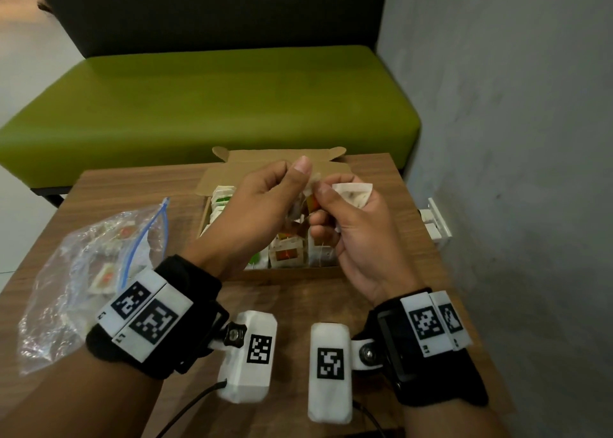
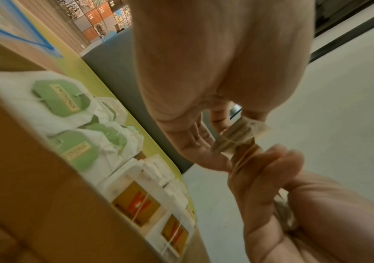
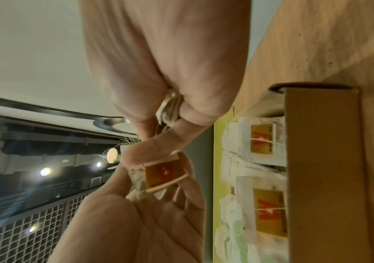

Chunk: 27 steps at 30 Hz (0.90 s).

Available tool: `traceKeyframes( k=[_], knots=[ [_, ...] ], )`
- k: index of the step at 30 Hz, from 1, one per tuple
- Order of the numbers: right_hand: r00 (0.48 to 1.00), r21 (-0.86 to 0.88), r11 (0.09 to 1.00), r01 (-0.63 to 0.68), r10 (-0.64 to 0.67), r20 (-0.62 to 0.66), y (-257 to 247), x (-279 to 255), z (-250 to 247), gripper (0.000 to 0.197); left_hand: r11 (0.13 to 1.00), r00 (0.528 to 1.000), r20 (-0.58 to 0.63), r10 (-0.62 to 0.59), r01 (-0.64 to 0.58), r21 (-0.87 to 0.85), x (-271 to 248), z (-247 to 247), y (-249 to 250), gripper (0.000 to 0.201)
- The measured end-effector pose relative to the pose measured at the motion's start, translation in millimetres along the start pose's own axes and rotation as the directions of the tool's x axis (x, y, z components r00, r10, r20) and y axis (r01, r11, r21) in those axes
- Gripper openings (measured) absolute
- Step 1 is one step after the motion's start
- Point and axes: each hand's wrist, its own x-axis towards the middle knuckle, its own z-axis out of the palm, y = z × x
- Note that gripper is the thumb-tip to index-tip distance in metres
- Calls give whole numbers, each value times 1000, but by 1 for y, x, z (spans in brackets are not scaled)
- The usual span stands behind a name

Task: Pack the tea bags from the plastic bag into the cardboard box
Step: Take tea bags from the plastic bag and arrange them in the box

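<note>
Both hands hover over the open cardboard box [image 1: 292, 273] on the wooden table. My left hand [image 1: 297, 189] pinches a tea bag [image 1: 306, 205] with an orange tag, and my right hand [image 1: 323, 207] pinches the same bundle from the other side. A second white tea bag [image 1: 353, 192] is tucked under the right hand's curled fingers. In the right wrist view the orange-tagged bag [image 3: 165, 172] sits between both hands, and the tucked bag [image 3: 170, 108] shows in the palm. The box holds several tea bags with green tags [image 2: 62, 99] and orange tags [image 2: 136, 201]. The plastic bag [image 1: 93, 265] lies at left.
The plastic zip bag with a blue seal holds a few tea bags. The box's lid flap [image 1: 278, 159] stands open at the far side. A green bench [image 1: 205, 106] runs behind the table, and a grey wall [image 1: 514, 139] is at right.
</note>
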Motion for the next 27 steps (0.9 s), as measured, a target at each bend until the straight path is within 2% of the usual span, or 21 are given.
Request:
traceKeyframes(
  k=[2, 7, 10, 12, 16, 21, 24, 27],
  knots=[
    [1000, 15, 1000, 17, -17, -14, 0, 0, -1, 6, 1000, 1000, 17, -1, 1, 18, -3, 0, 0, 57],
    [993, -52, 996, 67, -72, -97, 3, 2, -3, 9, 992, 1000, 16, 9, -11, 125, -3, -3, -2, 21],
    [975, -166, 977, 133, -159, -153, 5, 4, -6, 12, 985, 1000, 6, -8, 7, 171, -2, -6, -2, 16],
    [971, -169, 974, 151, -179, -161, 5, 4, -7, 12, 984, 1000, -2, -12, 12, 178, -2, -6, -2, 16],
    [986, -117, 989, 92, -107, -130, 3, 3, -7, 3, 996, 999, -38, -24, 27, 87, 0, -6, 0, 14],
    [992, -245, 967, 63, -87, -88, 0, 1, -14, 2, 993, 995, -72, -76, 69, -91, 1, -9, 5, 14],
    [987, -136, 986, 97, -113, -112, -6, 1, -19, 8, 995, 990, -124, -75, 66, -76, 3, -13, 5, 11],
    [983, 3, 987, 161, -160, -90, -16, -1, -23, 18, 999, 982, -183, -36, 42, 30, 5, -17, 2, 12]
  ],
)
